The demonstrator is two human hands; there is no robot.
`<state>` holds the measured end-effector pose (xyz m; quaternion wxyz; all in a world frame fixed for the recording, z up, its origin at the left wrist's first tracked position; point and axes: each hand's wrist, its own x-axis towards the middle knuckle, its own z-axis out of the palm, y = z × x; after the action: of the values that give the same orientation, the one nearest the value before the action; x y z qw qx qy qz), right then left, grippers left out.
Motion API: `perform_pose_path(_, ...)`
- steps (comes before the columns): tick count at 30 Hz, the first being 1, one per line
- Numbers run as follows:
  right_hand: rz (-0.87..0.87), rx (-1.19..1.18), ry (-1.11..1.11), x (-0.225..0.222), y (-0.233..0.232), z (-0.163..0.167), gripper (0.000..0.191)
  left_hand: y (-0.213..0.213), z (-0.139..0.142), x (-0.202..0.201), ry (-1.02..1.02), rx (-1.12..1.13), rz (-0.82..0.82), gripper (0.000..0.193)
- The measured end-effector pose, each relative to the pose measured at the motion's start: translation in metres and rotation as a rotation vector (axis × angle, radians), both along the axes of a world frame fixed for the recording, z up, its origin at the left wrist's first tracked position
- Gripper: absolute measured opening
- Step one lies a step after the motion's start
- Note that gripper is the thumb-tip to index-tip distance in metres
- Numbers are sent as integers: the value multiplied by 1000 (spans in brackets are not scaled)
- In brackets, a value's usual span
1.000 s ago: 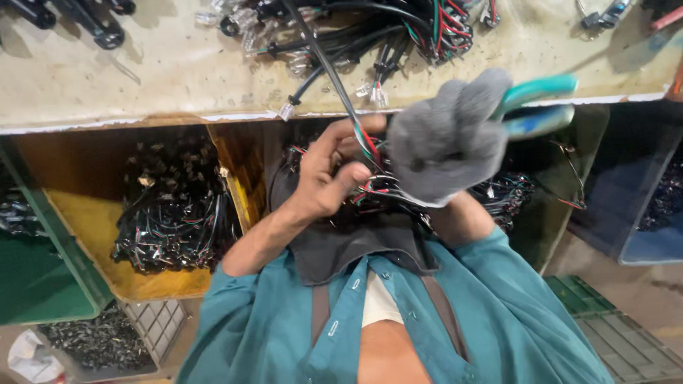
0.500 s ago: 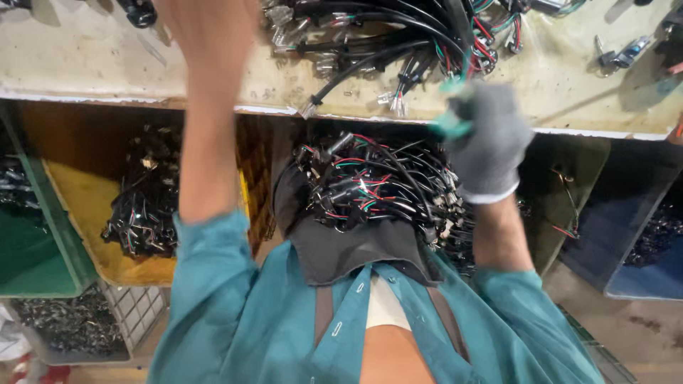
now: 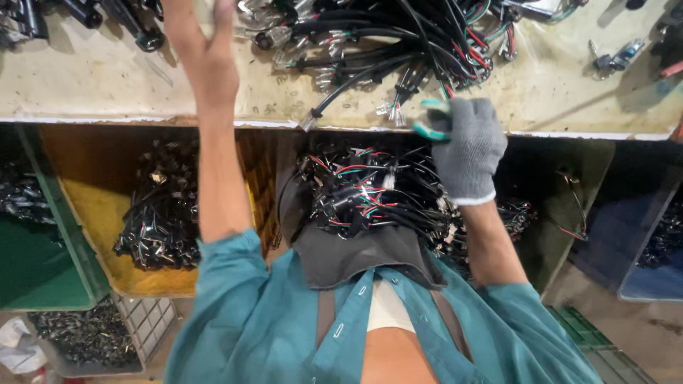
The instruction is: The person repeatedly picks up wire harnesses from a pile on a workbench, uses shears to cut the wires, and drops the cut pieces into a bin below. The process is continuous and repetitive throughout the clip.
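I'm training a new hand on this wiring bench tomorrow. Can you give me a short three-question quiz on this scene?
1. True or false: the right hand wears a grey glove.
2. What does the right hand grip? A) a teal-handled tool B) a hammer C) a cup
3. Where does the bare left hand reach?

Key: 1 true; 2 A; 3 up over the bench, beside the tangle of wires.

A yellow plastic bin under the bench edge holds a heap of black wired parts, with a green plastic crate just beside it. A white wire-mesh basket sits lower down, and a blue plastic bin stands at the far side. Small metal clips lie on the worn cream benchtop.
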<state>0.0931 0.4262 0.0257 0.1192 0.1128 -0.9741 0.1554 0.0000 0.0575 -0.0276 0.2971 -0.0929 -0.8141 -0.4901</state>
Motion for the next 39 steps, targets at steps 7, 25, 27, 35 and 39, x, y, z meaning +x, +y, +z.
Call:
perform_pose_path(7, 122, -239, -256, -17, 24, 2, 22, 101, 63, 104, -685, 832, -569, 43)
perform_pose_path(25, 166, -1611, -195, 29, -42, 62, 12, 136, 69, 127, -447, 274, -658, 30)
perform_pose_path(27, 209, -1414, -260, 31, -44, 55, 10, 140, 73, 127, -439, 236, -682, 33)
perform_pose_path(35, -11, -1810, -148, 23, -32, 45, 4, 139, 75, 123, -493, 358, -661, 26)
perform_pose_path(39, -86, -1835, -292, 36, -35, 47, 5, 141, 77, 120, -499, 378, -747, 29)
